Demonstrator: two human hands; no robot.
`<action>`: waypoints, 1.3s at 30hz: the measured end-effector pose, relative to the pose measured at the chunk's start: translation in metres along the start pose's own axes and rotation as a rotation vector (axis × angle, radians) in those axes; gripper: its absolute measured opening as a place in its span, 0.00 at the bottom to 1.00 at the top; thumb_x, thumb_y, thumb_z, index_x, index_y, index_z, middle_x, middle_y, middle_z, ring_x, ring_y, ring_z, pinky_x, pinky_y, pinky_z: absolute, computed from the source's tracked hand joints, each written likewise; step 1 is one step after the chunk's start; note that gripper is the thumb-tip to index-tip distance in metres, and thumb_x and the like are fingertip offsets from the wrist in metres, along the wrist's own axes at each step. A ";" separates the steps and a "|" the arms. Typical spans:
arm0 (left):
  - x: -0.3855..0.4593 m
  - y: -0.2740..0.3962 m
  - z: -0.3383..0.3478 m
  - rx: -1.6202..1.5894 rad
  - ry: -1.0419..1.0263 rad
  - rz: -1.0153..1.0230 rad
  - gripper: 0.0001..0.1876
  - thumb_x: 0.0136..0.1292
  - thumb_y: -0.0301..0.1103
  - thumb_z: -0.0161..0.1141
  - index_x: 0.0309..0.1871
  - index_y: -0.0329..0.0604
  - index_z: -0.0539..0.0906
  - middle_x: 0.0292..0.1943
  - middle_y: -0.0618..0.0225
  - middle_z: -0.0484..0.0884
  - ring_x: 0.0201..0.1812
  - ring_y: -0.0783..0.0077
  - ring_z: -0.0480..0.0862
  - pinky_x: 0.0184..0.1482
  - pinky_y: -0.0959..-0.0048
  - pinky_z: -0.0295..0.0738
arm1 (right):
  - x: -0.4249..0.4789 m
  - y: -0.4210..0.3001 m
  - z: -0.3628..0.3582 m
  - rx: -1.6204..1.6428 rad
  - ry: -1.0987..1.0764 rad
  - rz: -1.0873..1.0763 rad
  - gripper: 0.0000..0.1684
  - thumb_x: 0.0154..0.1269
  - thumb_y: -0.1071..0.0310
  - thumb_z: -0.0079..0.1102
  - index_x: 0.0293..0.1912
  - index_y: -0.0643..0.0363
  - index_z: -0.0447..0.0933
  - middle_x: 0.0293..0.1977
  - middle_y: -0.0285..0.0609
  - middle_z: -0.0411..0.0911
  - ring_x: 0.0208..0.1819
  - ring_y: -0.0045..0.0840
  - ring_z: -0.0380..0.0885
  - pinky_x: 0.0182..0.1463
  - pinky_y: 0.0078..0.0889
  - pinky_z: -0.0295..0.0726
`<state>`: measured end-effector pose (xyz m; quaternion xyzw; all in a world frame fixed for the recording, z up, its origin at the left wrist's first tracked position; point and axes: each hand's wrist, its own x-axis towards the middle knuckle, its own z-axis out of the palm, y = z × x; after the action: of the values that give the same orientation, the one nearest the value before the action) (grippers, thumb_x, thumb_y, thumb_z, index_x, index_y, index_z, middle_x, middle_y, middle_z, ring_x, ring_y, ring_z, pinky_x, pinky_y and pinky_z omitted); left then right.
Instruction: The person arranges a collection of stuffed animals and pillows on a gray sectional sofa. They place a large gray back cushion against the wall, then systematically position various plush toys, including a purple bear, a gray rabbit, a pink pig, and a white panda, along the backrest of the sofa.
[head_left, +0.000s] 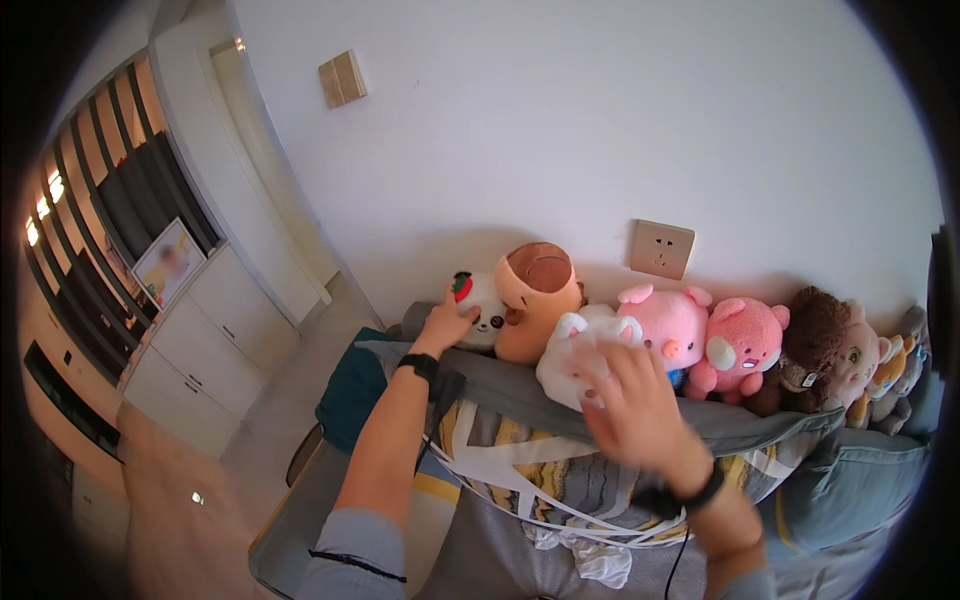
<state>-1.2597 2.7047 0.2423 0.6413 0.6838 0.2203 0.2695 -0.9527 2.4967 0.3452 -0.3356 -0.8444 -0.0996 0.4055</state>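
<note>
My left hand (448, 324) is at the side of a white panda plush toy (489, 330) with a strawberry on its head, index finger by the strawberry and thumb on the face. Beside it stands a tan capybara-like plush toy (529, 326). My right hand (637, 405), blurred, has its fingers spread in front of a white plush toy (559, 367) and partly hides it; whether they touch is unclear. Farther right sit a pink pig plush toy (667, 319), a pink bear plush toy (750, 337) and a dark brown plush toy (814, 341).
The toys line the top of a grey sofa backrest (495, 371) against a white wall (562, 135). Below are a patterned cushion (551, 465), crumpled white tissue (604, 562) and a teal cushion (352, 397). A wall socket (662, 249) is above; a white cabinet (202, 352) stands left.
</note>
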 end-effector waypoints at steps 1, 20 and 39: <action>-0.001 0.001 0.014 0.154 0.100 0.031 0.57 0.51 0.58 0.68 0.75 0.43 0.44 0.65 0.45 0.67 0.58 0.46 0.75 0.52 0.43 0.74 | 0.037 0.012 0.003 0.044 -0.029 0.091 0.30 0.48 0.71 0.60 0.55 0.55 0.73 0.50 0.48 0.71 0.51 0.43 0.71 0.55 0.45 0.69; -0.057 0.024 -0.010 -0.141 0.487 0.431 0.46 0.36 0.37 0.75 0.60 0.33 0.63 0.55 0.46 0.70 0.58 0.48 0.71 0.62 0.61 0.67 | 0.129 0.073 0.117 -0.177 -0.153 0.355 0.32 0.47 0.58 0.71 0.51 0.51 0.67 0.44 0.52 0.68 0.45 0.48 0.75 0.42 0.43 0.81; -0.052 -0.002 -0.007 -0.102 -0.099 0.061 0.72 0.40 0.65 0.68 0.73 0.35 0.28 0.75 0.45 0.45 0.74 0.52 0.55 0.70 0.42 0.41 | 0.127 0.072 0.096 -0.564 -0.433 0.419 0.52 0.52 0.40 0.66 0.68 0.53 0.54 0.51 0.57 0.71 0.55 0.47 0.72 0.47 0.44 0.78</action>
<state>-1.2640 2.6532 0.2508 0.6573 0.6378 0.2308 0.3286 -1.0213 2.6551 0.3705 -0.6114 -0.7633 -0.1695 0.1220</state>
